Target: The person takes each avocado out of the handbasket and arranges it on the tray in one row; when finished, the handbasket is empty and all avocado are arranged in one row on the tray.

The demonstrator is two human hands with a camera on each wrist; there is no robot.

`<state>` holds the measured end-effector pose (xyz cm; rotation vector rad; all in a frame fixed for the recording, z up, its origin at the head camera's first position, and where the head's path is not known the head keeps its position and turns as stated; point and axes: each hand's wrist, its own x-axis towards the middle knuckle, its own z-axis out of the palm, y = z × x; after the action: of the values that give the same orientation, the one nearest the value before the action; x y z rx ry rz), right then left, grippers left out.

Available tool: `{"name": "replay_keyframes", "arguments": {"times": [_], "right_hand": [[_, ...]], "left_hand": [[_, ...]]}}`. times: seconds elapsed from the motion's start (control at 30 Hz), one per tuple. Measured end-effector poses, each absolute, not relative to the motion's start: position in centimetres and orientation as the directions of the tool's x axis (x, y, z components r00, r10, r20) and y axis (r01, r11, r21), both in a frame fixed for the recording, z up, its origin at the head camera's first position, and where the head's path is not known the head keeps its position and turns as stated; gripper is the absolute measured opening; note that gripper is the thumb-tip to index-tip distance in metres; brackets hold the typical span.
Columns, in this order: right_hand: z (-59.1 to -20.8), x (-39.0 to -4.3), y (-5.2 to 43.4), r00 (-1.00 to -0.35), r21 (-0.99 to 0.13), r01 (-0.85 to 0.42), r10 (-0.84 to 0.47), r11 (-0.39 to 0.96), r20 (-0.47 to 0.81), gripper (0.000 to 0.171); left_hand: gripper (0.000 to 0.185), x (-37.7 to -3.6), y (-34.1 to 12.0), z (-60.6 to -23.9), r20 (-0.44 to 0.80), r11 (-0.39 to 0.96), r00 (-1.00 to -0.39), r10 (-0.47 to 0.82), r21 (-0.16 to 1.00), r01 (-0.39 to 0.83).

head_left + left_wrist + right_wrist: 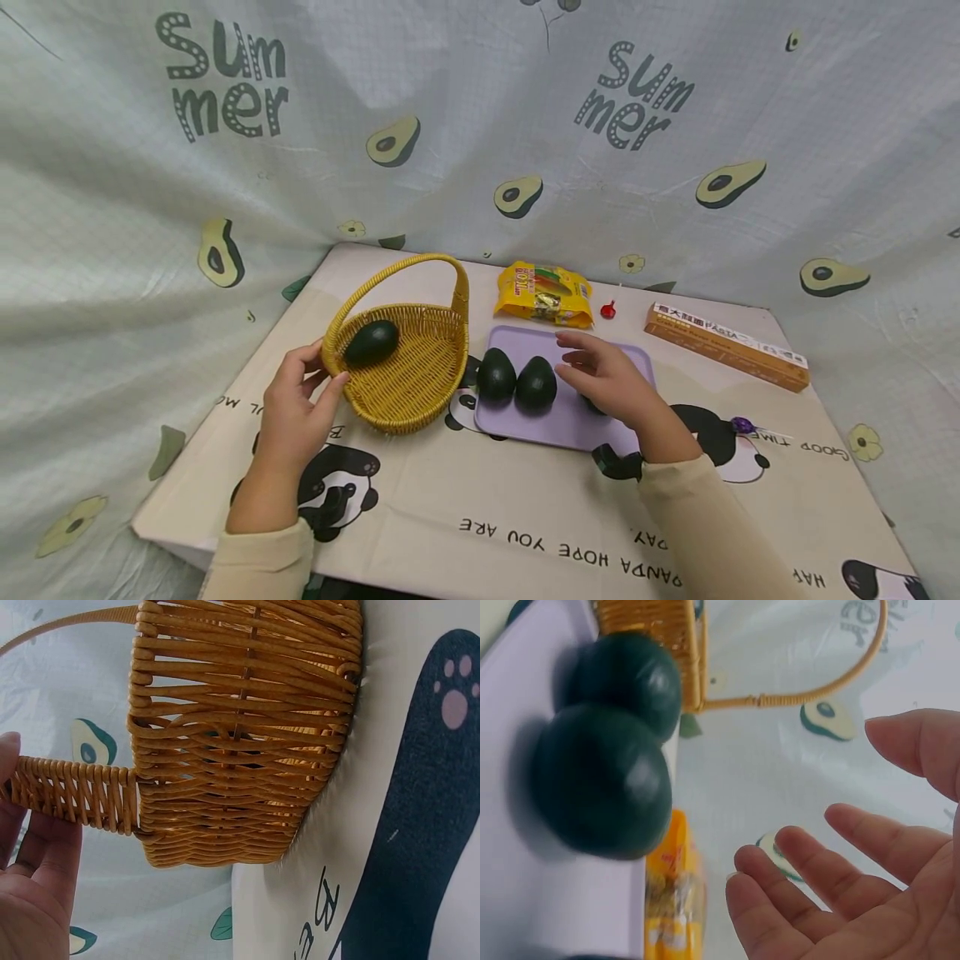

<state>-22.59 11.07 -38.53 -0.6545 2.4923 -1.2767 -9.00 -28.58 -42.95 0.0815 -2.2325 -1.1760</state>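
Note:
My left hand [298,408] pinches the base of the handle of a yellow wicker basket [408,400]; in the left wrist view, thumb and fingers are on both sides of the woven handle [75,791]. One dark green avocado [372,342] lies inside the basket, against its left wall. Over the lilac tray [570,432] hovers my right hand [611,383], fingers spread and holding nothing. Two avocados, a left one [496,377] and a right one [536,385], lie side by side on the tray. Another dark avocado [592,406] is mostly hidden beneath the right hand.
A yellow food packet [543,294] and a small red object [607,310] lie behind the tray. To the right is a pasta box [726,346], with a small purple item [742,425] nearer. A panda-print cloth covers the table [420,517]; a printed curtain hangs behind.

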Motion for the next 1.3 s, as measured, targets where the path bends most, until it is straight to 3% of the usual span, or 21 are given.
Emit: {"name": "replay_keyframes", "arguments": {"times": [0.37,0.97,1.3], "right_hand": [[-37.4,-23.1,7.7,-0.793,-0.852,-0.336,-0.608,0.402,0.026,0.053],[-36.3,-24.6,2.3,-0.693,-0.745,-0.492,-0.721,0.45,0.021,0.06],[-36.1,-25.5,-0.3,-0.659,-0.735,-0.502,-0.752,0.456,-0.017,0.061]], "left_hand": [[0.053,-8.9,-28.5,-42.6,0.476,0.59,-0.818,-0.322,0.777,0.22],[0.054,-8.8,-28.5,-42.6,0.471,0.597,-0.818,-0.332,0.776,0.204],[0.054,-8.7,-28.5,-42.6,0.462,0.578,-0.821,-0.337,0.789,0.207]]}}
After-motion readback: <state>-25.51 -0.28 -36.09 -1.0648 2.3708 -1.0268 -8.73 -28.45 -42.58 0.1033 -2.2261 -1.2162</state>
